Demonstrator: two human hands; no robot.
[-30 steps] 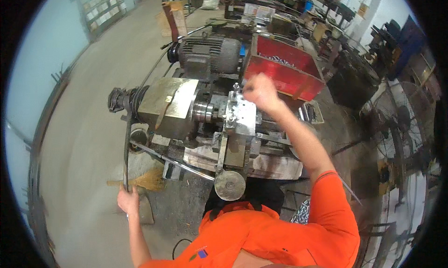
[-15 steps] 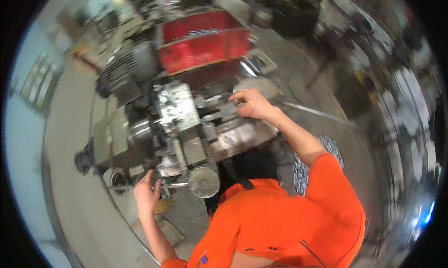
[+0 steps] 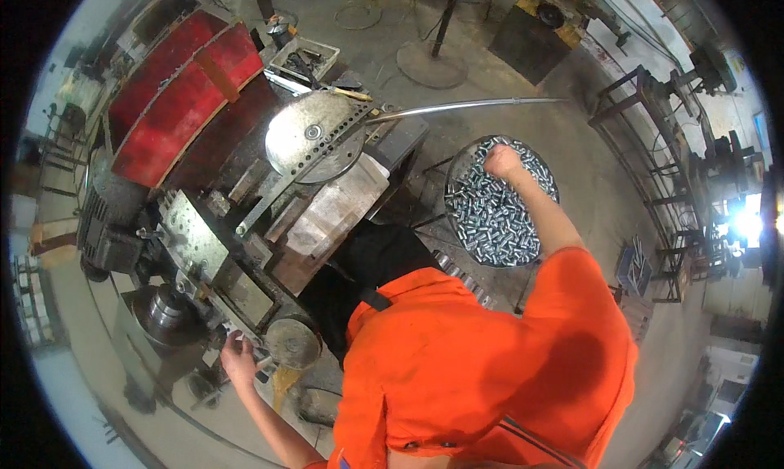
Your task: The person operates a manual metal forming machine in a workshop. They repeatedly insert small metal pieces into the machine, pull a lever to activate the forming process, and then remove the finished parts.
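Note:
My right hand [image 3: 502, 160] is over the far side of a round tray [image 3: 449, 199] heaped with small shiny metal cylinders [image 3: 498, 216]. Its fingers are curled down against the heap; whatever they grip is hidden. At the near left, my left hand [image 3: 238, 359] is at the front of a lathe-like machine [image 3: 196, 236], its fingers apart beside a small metal rod [image 3: 263, 363]. Close by that hand are a round metal knob [image 3: 292, 343] and the machine's cylindrical chuck [image 3: 166, 308].
A large round plate [image 3: 306, 138] with a perforated bar across it sits atop the machine. A long pipe [image 3: 457, 108] juts rightward. Behind stand a red bin [image 3: 175, 113] and a small parts tray [image 3: 306, 59]. Metal racks [image 3: 645, 150] line the right side.
My right hand has left the machine's bed and reached right to the tray of cylinders, its fingers now curled. The view has swung right. My left hand stays near the machine's front.

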